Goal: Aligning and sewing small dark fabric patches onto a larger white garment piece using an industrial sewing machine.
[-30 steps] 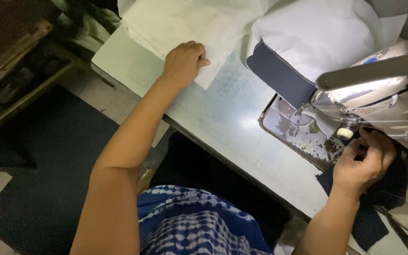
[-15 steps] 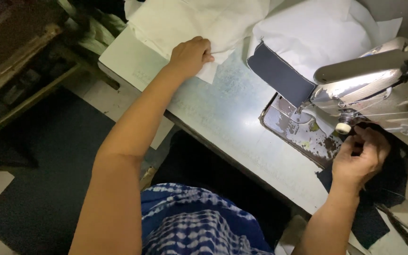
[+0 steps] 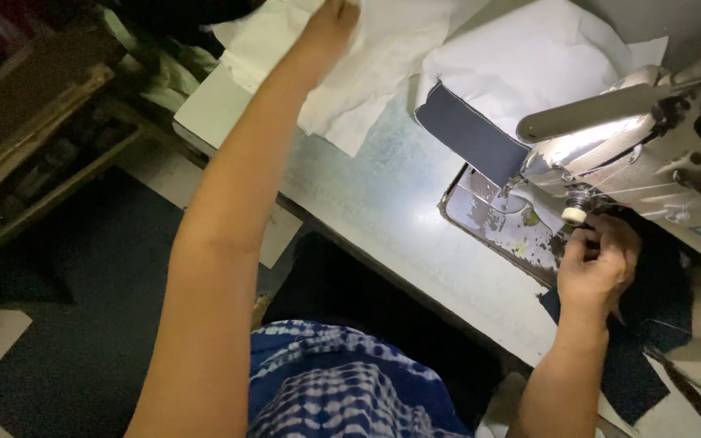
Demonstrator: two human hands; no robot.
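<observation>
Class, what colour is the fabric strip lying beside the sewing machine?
Dark navy strip with pale edge stitching, seen in the head view.

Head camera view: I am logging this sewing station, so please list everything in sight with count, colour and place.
sewing table: one, pale grey-blue, across the middle of the view.
sewing machine: one, grey metal with a lit lamp, right side of the table.
navy fabric panel: one, dark blue with pale stitching, left of the machine.
white fabric pieces: several, white, piled at the far end of the table.
dark cloth: one or more pieces, navy, at the table's near right edge.
wooden shelf: one, brown, on the left, dim.
blue patterned garment: one, blue and white, worn by the person, bottom centre.
left hand: one, resting on the white fabric.
right hand: one, fingers at the machine's needle area.
</observation>
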